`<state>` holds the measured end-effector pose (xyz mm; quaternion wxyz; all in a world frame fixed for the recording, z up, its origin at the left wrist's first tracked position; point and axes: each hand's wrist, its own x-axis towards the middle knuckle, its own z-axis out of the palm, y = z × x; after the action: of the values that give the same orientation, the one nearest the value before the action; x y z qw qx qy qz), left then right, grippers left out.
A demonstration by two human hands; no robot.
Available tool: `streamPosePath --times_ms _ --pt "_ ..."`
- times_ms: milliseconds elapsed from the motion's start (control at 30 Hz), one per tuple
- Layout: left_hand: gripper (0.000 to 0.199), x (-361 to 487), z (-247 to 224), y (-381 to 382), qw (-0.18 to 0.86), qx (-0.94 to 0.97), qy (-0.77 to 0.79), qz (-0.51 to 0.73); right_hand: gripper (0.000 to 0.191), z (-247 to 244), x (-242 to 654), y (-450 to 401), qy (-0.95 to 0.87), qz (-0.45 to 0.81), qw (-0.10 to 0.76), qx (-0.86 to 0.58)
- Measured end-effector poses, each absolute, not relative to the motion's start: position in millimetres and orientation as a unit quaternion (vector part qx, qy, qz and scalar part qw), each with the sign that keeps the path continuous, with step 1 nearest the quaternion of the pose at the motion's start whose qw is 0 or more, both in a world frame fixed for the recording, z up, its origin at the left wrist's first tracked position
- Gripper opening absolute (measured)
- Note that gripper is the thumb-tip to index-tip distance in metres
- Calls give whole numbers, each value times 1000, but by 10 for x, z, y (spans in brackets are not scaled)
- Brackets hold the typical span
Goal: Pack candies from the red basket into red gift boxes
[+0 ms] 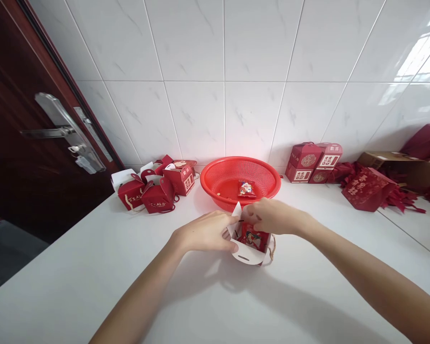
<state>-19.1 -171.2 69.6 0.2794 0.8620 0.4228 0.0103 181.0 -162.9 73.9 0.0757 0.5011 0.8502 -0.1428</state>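
A small gift box [249, 257] stands on the white table with its flaps up, white on the inside, and a twisted cord handle at its right side. My left hand [209, 231] grips the box's left side, thumb at the front flap and fingers by the raised left flap. Inside the box lies a red printed packet [253, 238]. My right hand [272, 216] reaches in over the box's far edge, fingers bent down onto the contents. What those fingertips hold, if anything, is hidden. Just behind, a red plastic basket [215, 174] contains another red snack packet [246, 188].
Several red gift boxes with open tops [158, 195] cluster at the back left. Closed red boxes [311, 162] are stacked by the tiled wall. Farther right are a tilted red box [367, 188], red bags and a cardboard carton [390, 157]. A dark door [17, 86] borders the left.
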Motion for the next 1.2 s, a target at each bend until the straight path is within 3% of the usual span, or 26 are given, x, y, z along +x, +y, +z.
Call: streamPosePath --times_ms 100,233,400,500,567,700,833,1033,1100,1200 --pt "21 -206 710 -1711 280 861 425 -13 10 874 2121 -1706 845 -186 -21 500" --pt "21 -217 706 -1710 277 866 416 -4 47 732 2521 -1738 860 -264 -87 429" --pt "37 -217 676 -1712 280 871 403 39 35 277 2594 -1758 812 -286 -244 446" --pt "53 -197 664 -1725 282 870 399 62 39 62 2462 -1788 788 -260 -330 451" --pt "54 -175 663 -1735 287 873 389 71 43 -37 2373 -1801 779 -237 -369 449" --pt "45 -132 681 -1741 319 870 372 59 37 -172 2279 -1803 778 -205 -407 432" --pt "48 -138 671 -1690 341 867 361 36 35 -267 2258 -1790 780 -172 -424 426" --pt "25 -147 503 -1571 335 861 369 102 53 -324 2203 -1732 750 -149 -456 456" --pt "26 -117 452 -1562 335 849 387 127 57 -332 2195 -1721 737 -168 -466 459" --pt "32 -65 394 -1572 317 826 440 154 45 -342 2197 -1744 727 -195 -475 457"
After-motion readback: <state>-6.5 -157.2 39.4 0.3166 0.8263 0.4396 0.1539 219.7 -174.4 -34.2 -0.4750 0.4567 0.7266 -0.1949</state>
